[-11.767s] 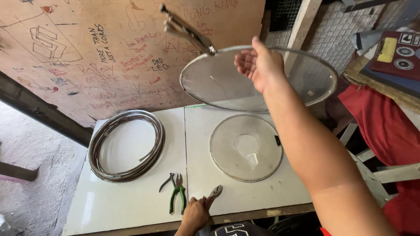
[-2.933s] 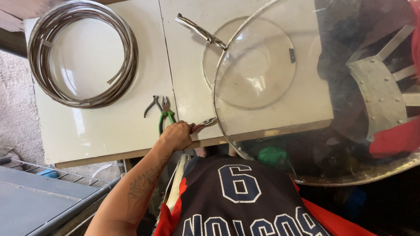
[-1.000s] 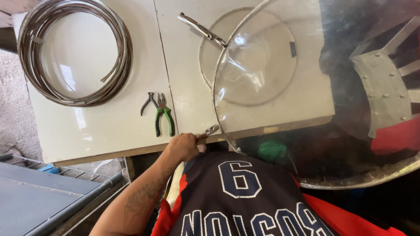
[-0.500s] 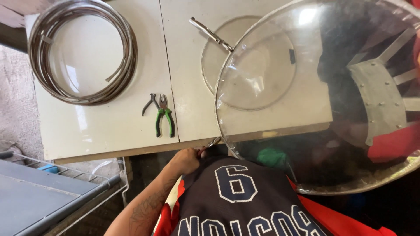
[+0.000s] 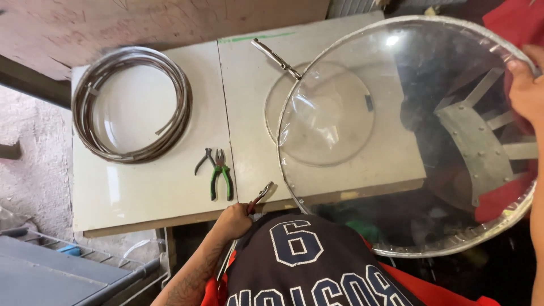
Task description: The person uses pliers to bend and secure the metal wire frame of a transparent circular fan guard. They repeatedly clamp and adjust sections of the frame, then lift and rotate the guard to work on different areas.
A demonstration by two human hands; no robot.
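Holding a big round clear disc point(image 5: 408, 136) up over the right end of the tabletop point(image 5: 147, 187), we are pinching its metal-banded rim at the upper right, the right hand point(image 5: 527, 90) closed around that edge. Our left hand point(image 5: 232, 218) is wrapping tight around a slim metal tool point(image 5: 260, 195) at the near edge of the tabletop, its tip lying just beside the disc's lower left rim. We are seeing through the glossy, slightly scuffed disc to a smaller clear disc point(image 5: 323, 113) lying flat on the pale, smooth boards. A coil of dull metal strip point(image 5: 133, 105) is lying on the left board, well apart, and green-handled pliers point(image 5: 218, 170) are resting between coil and tool. A plywood sheet point(image 5: 158, 22) is rising behind the tabletop, and rough concrete floor point(image 5: 28, 153) is showing on the left.
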